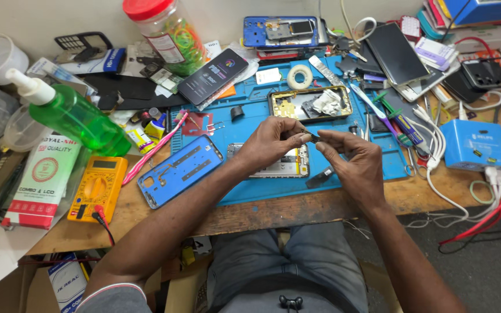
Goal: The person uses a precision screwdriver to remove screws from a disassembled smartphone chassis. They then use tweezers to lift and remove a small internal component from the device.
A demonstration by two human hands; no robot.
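Both hands meet above the blue rubber work mat [244, 185], just over an opened phone body with a silvery inner frame [288, 165] that lies flat on it. The left hand [271, 142] has its fingers curled in, thumb and forefinger pressed together on one end of a small dark flat part [314, 138]; the right hand [352, 159] pinches the other end the same way, fingertips nearly touching the left's. The part is too small to tell what it is, perhaps a thin connector strip. A blue plastic phone back cover [180, 170] lies just left of the opened phone, and a gold-rimmed phone frame [310, 104] lies beyond the hands.
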